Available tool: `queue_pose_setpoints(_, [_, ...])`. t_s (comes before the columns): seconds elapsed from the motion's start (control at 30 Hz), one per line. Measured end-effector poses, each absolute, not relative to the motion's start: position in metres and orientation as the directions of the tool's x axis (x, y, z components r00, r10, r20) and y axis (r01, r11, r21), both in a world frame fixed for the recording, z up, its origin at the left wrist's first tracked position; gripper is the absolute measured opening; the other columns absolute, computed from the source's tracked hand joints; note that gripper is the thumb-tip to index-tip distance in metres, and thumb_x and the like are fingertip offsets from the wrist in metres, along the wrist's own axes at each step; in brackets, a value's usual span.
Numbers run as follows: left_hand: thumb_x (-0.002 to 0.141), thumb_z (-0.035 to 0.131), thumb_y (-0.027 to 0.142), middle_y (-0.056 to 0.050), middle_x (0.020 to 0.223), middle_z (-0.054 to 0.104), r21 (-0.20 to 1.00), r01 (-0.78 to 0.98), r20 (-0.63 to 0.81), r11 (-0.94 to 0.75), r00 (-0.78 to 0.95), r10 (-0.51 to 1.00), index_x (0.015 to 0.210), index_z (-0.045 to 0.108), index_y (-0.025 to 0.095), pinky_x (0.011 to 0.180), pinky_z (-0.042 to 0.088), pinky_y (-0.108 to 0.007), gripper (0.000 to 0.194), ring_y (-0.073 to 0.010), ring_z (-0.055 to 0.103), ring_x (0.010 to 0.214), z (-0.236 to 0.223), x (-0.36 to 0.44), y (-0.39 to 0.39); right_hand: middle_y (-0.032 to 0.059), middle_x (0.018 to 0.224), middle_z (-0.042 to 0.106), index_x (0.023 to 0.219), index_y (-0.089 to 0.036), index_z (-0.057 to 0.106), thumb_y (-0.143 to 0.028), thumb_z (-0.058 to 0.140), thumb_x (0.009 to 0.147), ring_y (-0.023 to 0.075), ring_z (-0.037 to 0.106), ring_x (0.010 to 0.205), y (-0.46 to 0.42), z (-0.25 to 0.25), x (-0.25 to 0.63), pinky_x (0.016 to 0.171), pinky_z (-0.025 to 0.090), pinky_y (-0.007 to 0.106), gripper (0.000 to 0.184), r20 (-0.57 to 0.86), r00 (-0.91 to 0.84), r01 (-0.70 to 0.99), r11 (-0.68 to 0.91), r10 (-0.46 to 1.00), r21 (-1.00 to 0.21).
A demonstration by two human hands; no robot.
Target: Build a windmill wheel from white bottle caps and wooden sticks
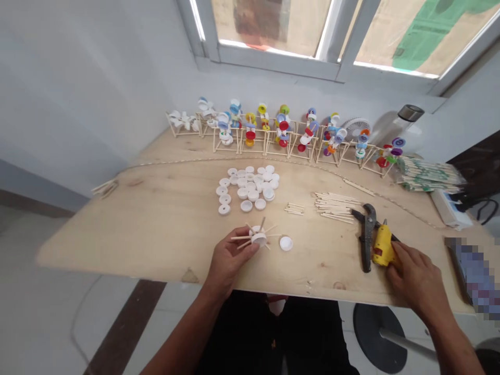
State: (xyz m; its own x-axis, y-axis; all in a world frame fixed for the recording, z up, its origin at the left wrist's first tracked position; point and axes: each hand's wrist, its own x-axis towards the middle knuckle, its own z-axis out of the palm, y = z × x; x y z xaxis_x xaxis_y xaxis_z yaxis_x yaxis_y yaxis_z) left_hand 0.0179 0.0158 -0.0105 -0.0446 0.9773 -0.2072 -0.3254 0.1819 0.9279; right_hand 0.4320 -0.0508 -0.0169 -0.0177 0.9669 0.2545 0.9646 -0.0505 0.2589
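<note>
Near the table's front edge, my left hand (pixel 234 255) pinches a white bottle-cap hub (pixel 258 238) with thin wooden sticks radiating from it. One loose white cap (pixel 286 243) lies just to the right of it. At the right, my right hand (pixel 416 271) is closed round the handle of a yellow glue gun (pixel 383 246), whose nozzle points away from me. Black-handled cutters (pixel 366 239) lie directly beside the glue gun. Behind the hub is a cluster of white bottle caps (pixel 250 187). Short cut sticks (pixel 295 209) and longer wooden sticks (pixel 336 205) lie between the caps and the cutters.
Along the wall stands a row of stick frames with colourful cap wheels (pixel 283 130). A small fan (pixel 356 129), a bottle (pixel 402 125), bagged sticks (pixel 427 174) and a white power strip (pixel 451 208) occupy the right side. A few sticks (pixel 105 188) lie far left.
</note>
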Motion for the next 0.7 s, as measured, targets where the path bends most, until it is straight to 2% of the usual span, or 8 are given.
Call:
queue_pose_setpoints(0.27, [0.06,0.078,0.026,-0.003,0.089,0.07,0.947,-0.297,-0.152,0.124,-0.074,0.986,0.091,0.064,0.019,0.081,0.051,-0.033,0.035,-0.0196,0.066,0.084,-0.018,0.017,0.02,0.0147,0.105,0.063,0.104,-0.013,0.057,-0.029,0.042,0.078,0.0321,0.058,0.087,-0.047,-0.004,0.428,0.067,0.045,0.043,0.034,0.221,-0.071,0.938,-0.01,0.973,0.346])
queue_pose_setpoints(0.37, [0.06,0.078,0.025,-0.002,0.088,0.07,0.939,-0.321,-0.16,0.123,-0.09,0.983,0.09,0.064,0.019,0.081,0.05,-0.031,0.034,-0.0179,0.065,0.084,-0.019,0.018,0.02,0.0148,0.097,0.063,0.098,-0.014,0.057,-0.028,0.042,0.078,0.031,0.059,0.081,-0.044,-0.002,0.433,0.065,0.044,0.042,0.029,0.236,-0.081,0.943,-0.002,0.968,0.332])
queue_pose_setpoints(0.43, [0.06,0.078,0.025,-0.002,0.089,0.069,0.932,-0.338,-0.173,0.13,-0.102,0.98,0.091,0.063,0.019,0.082,0.05,-0.031,0.035,-0.018,0.065,0.084,-0.018,0.019,0.02,0.0144,0.092,0.063,0.096,-0.015,0.056,-0.031,0.043,0.078,0.0306,0.059,0.079,-0.043,0.0,0.435,0.066,0.044,0.041,0.028,0.287,-0.067,0.961,-0.016,0.956,0.277])
queue_pose_setpoints(0.5, [0.059,0.079,0.026,-0.003,0.089,0.069,0.929,-0.343,-0.185,0.136,-0.114,0.976,0.091,0.063,0.018,0.083,0.05,-0.032,0.037,-0.0188,0.065,0.084,-0.018,0.02,0.02,0.0142,0.09,0.061,0.095,-0.015,0.054,-0.039,0.046,0.076,0.0312,0.058,0.08,-0.042,0.004,0.432,0.068,0.045,0.042,0.032,0.369,-0.02,0.983,-0.049,0.929,0.177])
queue_pose_setpoints(0.57, [0.059,0.079,0.027,-0.003,0.09,0.069,0.935,-0.33,-0.184,0.134,-0.125,0.975,0.091,0.062,0.018,0.084,0.05,-0.033,0.038,-0.0199,0.065,0.086,-0.017,0.021,0.02,0.0138,0.09,0.059,0.097,-0.015,0.053,-0.046,0.05,0.073,0.031,0.058,0.081,-0.042,0.012,0.418,0.068,0.046,0.042,0.039,0.436,0.067,0.997,-0.08,0.897,0.013])
queue_pose_setpoints(0.63, [0.059,0.078,0.029,-0.004,0.091,0.068,0.946,-0.301,-0.17,0.123,-0.135,0.976,0.09,0.062,0.018,0.085,0.05,-0.034,0.037,-0.0211,0.065,0.088,-0.017,0.022,0.02,0.0123,0.093,0.058,0.102,-0.016,0.053,-0.047,0.052,0.074,0.0284,0.058,0.082,-0.043,0.023,0.391,0.066,0.047,0.038,0.041,0.434,0.181,0.97,-0.086,0.882,-0.228])
queue_pose_setpoints(0.7, [0.061,0.077,0.03,-0.005,0.092,0.068,0.955,-0.276,-0.151,0.107,-0.143,0.978,0.09,0.063,0.018,0.086,0.049,-0.034,0.035,-0.0219,0.064,0.091,-0.016,0.022,0.019,0.0109,0.102,0.058,0.108,-0.019,0.052,-0.043,0.054,0.078,0.0256,0.059,0.086,-0.045,0.033,0.355,0.068,0.048,0.034,0.038,0.389,0.28,0.858,-0.047,0.878,-0.511])
